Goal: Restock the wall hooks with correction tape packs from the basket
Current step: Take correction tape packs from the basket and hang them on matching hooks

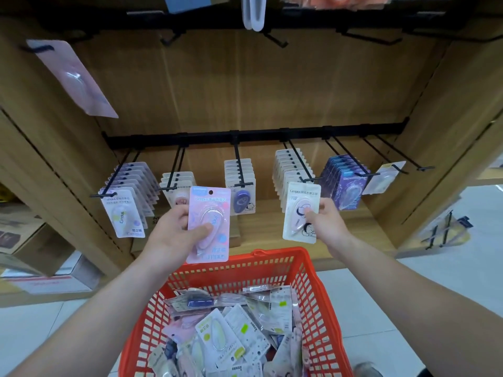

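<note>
My left hand [174, 235] grips a pink correction tape pack [209, 223] upright, above the far rim of the red basket [313, 289]. My right hand [325, 223] pinches a white pack [299, 213] by its right edge; that pack hangs at the tip of a black hook [298, 161] loaded with several white packs. The basket below holds a heap of mixed packs [231, 333]. Further hooks on the black rail [255, 134] carry lilac, pink, white and dark blue packs.
The wooden display bay has side walls left and right. An upper rail [272, 23] has mostly bare hooks and one pink pack [73, 77] at the left. Cardboard boxes [32, 240] sit at the lower left. Pale tiled floor [462, 268] lies to the right.
</note>
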Available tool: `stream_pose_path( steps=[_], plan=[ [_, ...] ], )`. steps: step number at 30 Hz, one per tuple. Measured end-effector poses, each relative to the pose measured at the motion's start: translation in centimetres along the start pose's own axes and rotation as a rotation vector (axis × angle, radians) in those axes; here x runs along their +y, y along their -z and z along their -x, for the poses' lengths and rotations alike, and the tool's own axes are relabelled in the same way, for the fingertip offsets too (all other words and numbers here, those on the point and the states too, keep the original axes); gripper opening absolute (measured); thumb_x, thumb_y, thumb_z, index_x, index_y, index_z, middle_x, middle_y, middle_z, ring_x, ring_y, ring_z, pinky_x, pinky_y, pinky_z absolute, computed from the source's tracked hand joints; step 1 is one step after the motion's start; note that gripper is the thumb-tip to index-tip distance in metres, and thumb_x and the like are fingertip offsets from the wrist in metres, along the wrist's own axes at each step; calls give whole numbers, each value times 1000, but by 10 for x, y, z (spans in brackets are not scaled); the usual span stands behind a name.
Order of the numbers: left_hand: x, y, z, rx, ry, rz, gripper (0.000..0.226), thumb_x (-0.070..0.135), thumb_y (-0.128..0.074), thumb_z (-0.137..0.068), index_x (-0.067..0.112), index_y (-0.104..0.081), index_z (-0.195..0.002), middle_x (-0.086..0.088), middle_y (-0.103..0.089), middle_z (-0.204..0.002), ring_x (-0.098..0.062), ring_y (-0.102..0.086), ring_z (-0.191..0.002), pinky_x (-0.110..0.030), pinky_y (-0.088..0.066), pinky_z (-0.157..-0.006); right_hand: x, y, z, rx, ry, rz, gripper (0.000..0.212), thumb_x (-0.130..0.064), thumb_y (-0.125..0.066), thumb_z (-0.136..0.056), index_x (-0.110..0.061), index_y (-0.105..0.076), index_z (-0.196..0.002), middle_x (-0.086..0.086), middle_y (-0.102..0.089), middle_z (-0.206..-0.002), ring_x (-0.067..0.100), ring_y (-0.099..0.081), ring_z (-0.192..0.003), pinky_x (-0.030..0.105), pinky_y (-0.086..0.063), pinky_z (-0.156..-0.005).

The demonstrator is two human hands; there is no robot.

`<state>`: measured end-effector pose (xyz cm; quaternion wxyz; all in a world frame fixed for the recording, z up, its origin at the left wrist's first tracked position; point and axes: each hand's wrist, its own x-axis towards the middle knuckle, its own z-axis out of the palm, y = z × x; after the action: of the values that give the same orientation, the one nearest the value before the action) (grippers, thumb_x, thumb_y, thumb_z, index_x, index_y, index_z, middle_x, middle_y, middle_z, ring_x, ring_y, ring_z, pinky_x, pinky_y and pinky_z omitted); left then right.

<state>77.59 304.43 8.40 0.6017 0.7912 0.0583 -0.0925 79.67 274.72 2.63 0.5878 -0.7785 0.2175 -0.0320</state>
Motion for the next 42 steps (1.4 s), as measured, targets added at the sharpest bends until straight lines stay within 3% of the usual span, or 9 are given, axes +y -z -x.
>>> stream_pose_path(
  steps=[7,10,15,19,25,29,31,37,42],
  plan=[
    [-10,21,1,70,55,-103,31,19,-74,-94,20,-56,-120,3,-73,-110,-22,-76,-92,-45,-64,-77,-2,-65,43,-448,70,115,20,-11,-63,-100,-21,-53,-114,-3,-71,-117,11,-69,-108,22,-53,-75],
    [-25,45,8,105,94,-124,28,16,-74,-94,18,-58,-116,0,-74,-108,-23,-75,-90,-46,-63,-76,-14,-107,49,-506,107,124,21,-11,-65,-99,-21,-55,-115,-1,-73,-116,13,-70,-106,26,-56,-79],
    [-46,91,18,214,123,-54,25,8,-73,-93,14,-60,-113,-4,-76,-106,-20,-75,-85,-36,-58,-63,-37,-169,45,-442,172,73,19,-19,-66,-99,-25,-56,-113,-6,-73,-113,11,-70,-102,31,-56,-81],
    [-53,118,17,261,119,7,30,6,-73,-93,9,-59,-120,-7,-76,-108,-22,-74,-87,-36,-57,-66,-52,-198,38,-403,170,55,19,-21,-66,-100,-29,-55,-114,-7,-73,-114,12,-70,-103,43,-59,-90],
    [-46,132,15,303,79,92,28,0,-69,-93,6,-59,-119,-8,-75,-105,-18,-70,-80,-24,-55,-49,-61,-217,30,-361,132,29,19,-23,-65,-100,-30,-57,-116,-9,-74,-111,13,-72,-98,45,-62,-82],
    [-46,141,13,344,51,88,26,5,-71,-93,7,-61,-117,-10,-76,-107,-27,-74,-92,-32,-56,-63,-55,-222,29,-330,116,21,15,-22,-65,-100,-24,-59,-114,-6,-74,-109,13,-71,-97,41,-60,-84],
    [-46,143,14,355,43,97,27,7,-71,-93,8,-61,-118,-8,-76,-107,-28,-74,-95,-32,-53,-61,-51,-223,30,-305,106,13,14,-23,-64,-100,-22,-60,-114,-6,-74,-108,11,-70,-97,39,-59,-85],
    [-38,143,17,390,8,109,29,11,-72,-94,11,-61,-120,-3,-76,-108,-25,-75,-97,-47,-62,-82,-63,-234,11,-170,38,122,23,-39,-62,-100,-19,-62,-110,-1,-71,-103,14,-64,-86,29,-48,-67],
    [-10,148,14,445,-115,166,30,11,-71,-95,12,-58,-121,1,-77,-106,-13,-77,-88,-26,-60,-59,-64,-224,11,-193,93,415,39,-55,-58,-96,-17,-59,-106,1,-72,-100,20,-70,-88,39,-56,-77]
  ],
)
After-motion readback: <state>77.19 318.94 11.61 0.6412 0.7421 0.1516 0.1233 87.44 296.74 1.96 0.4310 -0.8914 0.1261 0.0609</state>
